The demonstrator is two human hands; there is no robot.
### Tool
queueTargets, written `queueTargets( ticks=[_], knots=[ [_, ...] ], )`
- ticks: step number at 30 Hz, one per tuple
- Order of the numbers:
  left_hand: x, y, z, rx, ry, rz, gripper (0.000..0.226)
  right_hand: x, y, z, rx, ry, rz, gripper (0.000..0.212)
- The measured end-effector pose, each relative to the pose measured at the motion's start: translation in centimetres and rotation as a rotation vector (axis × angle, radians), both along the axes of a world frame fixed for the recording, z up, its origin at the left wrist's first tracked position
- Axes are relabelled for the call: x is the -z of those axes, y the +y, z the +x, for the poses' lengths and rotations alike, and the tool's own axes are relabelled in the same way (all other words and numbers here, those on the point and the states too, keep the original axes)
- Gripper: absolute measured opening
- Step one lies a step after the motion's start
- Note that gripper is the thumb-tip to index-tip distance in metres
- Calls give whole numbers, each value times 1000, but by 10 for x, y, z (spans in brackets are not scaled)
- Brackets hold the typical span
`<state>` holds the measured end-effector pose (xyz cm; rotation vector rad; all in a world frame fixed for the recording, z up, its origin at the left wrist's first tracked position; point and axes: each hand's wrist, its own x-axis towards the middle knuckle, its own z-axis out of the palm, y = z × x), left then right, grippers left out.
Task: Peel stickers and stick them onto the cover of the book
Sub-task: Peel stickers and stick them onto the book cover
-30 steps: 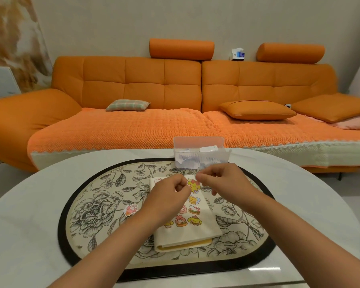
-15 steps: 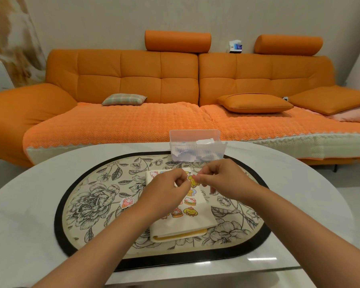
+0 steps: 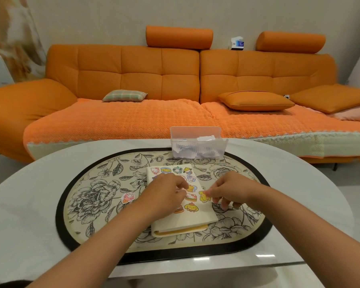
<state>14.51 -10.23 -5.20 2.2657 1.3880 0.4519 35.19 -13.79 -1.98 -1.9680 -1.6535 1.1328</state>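
Sticker (image 3: 204,196): yellow cartoon figure, pinched at its right edge by the right hand (image 3: 230,191), held at the book's right edge, seemingly just touching the cover. Judged feather-light, limp, tacky underneath; best held by an edge with fingertips, then pressed flat from one side.

Book (image 3: 192,217): cream cover, closed, lying mid-mat with many stickers already on it; bare space left toward its near edge.

Left hand (image 3: 166,194): curled, resting on the cover's left half; whether it holds anything cannot be told.

Loose sticker (image 3: 128,197): pink, on the mat (image 3: 87,196), left of the book.

Box (image 3: 197,145): clear, at the mat's far edge, holding paper scraps.
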Motion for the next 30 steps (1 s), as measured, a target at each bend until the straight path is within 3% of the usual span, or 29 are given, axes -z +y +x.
queueTargets(
  ticks=[5,30],
  knots=[
    [11,0,4,120,192,144,29,4,-4,-2,2,-18,-59,27],
    [15,0,1,167,187,223,31,16,8,-8,-53,-90,-47,22]
  ],
)
